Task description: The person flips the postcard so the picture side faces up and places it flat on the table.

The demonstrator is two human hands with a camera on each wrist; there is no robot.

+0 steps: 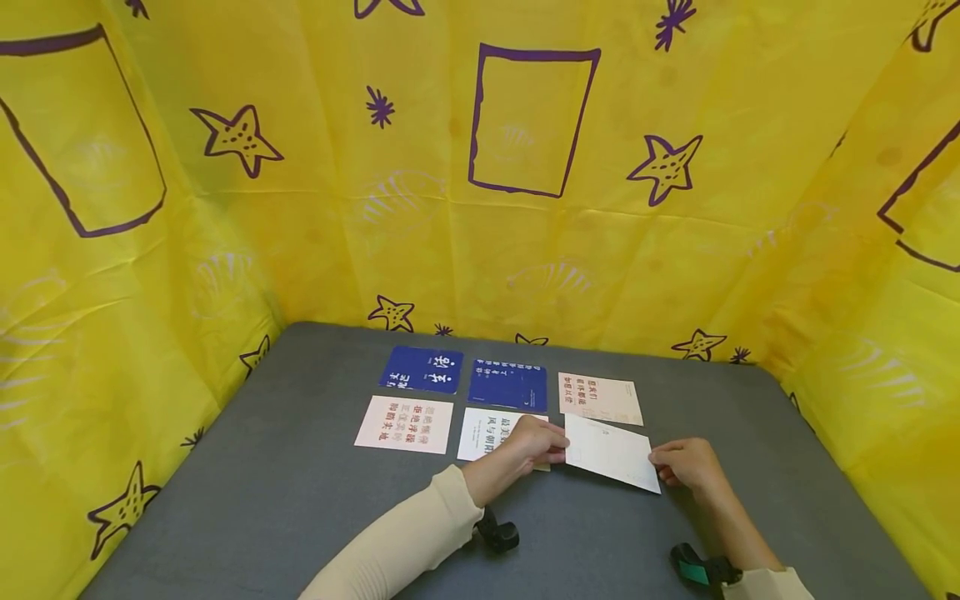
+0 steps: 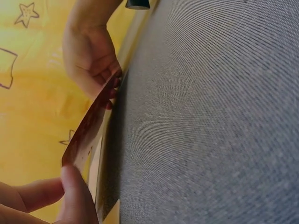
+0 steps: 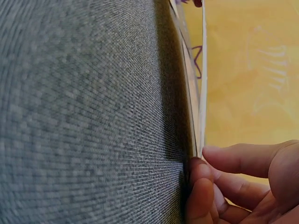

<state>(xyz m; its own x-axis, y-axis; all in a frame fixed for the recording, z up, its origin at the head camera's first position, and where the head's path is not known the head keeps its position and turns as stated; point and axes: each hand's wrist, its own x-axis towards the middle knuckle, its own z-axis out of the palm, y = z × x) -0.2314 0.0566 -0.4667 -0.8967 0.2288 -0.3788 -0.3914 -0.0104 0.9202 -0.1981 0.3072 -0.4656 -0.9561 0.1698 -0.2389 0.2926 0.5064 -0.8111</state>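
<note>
A whitish card (image 1: 611,452) is held slightly above the grey table, its pale side up, tilted down toward the right. My left hand (image 1: 534,443) pinches its left edge between thumb and fingers; my right hand (image 1: 688,465) pinches its right edge. In the left wrist view the card (image 2: 88,126) shows edge-on, with reddish marks on its underside. The right wrist view also has the card (image 3: 202,84) edge-on above the table. Under my left hand lies a white card with dark lettering (image 1: 480,432), partly covered by that hand.
Two blue cards, one at left (image 1: 422,369) and one at centre (image 1: 507,386), lie in the back row beside a pinkish card (image 1: 600,398). Another pink card (image 1: 403,425) lies front left on the grey table (image 1: 247,500). A yellow patterned cloth (image 1: 480,250) encloses the table.
</note>
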